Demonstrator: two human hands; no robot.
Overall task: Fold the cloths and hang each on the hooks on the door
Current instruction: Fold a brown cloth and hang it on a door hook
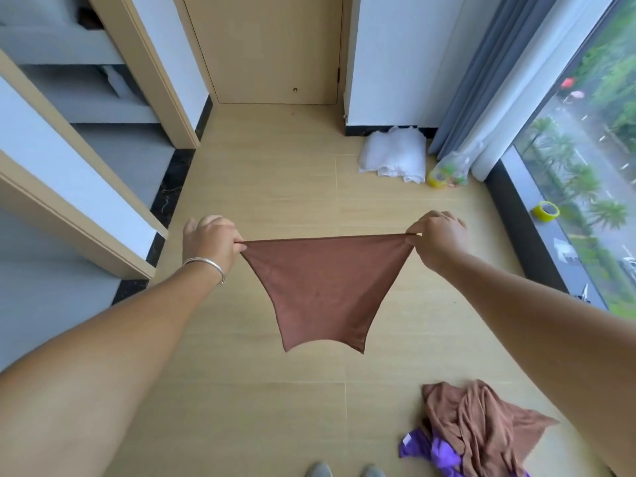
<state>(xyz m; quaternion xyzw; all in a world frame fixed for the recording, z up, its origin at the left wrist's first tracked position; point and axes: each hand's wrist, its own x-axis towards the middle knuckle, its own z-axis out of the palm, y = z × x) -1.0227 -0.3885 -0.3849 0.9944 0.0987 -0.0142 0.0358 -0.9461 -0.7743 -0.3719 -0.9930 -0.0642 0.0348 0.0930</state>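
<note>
Brown cloth (327, 280) hangs stretched between left hand (211, 241) and right hand (437, 237), each pinching a corner.

Door (272, 46) top cut off; purple cloth (437, 452) partly under crumpled brown cloth (481, 418).

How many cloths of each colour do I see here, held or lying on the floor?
Brown cloths: 2, one brown cloth stretched between the left hand and the right hand, one crumpled brown cloth on the floor.
Purple cloths: 1, the purple cloth partly under it.
White cloths: 1, the white bundle by the wall.
Total: 4
</note>
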